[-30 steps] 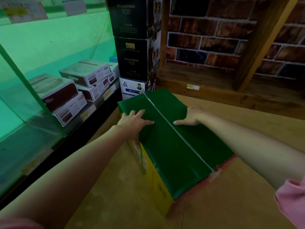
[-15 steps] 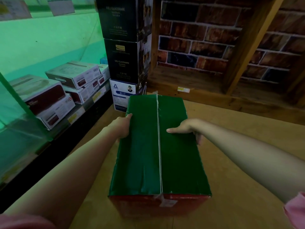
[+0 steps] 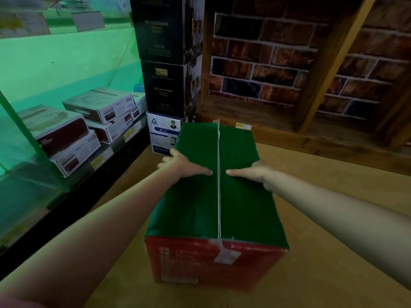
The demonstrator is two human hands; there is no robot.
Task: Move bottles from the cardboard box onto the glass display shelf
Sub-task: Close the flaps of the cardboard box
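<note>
A cardboard box (image 3: 195, 210) with a green top and a red front stands on the brown floor, its two top flaps closed and taped along the middle seam. My left hand (image 3: 182, 164) rests on the left flap, thumb stretched toward the seam. On the right flap lies my right hand (image 3: 253, 172), thumb pointing at the seam from the other side. No bottles show. The glass display shelf (image 3: 29, 174) runs along the left, tinted green.
Several white and dark-red product boxes (image 3: 66, 134) lie on the lower shelf at left. A stack of black glassware cartons (image 3: 164, 63) stands behind the box. A brick wall with wooden framing (image 3: 311, 70) fills the back right.
The box has been turned square to me and now lies flat. Both hands moved from its sides onto the top flaps, thumbs near the seam.
</note>
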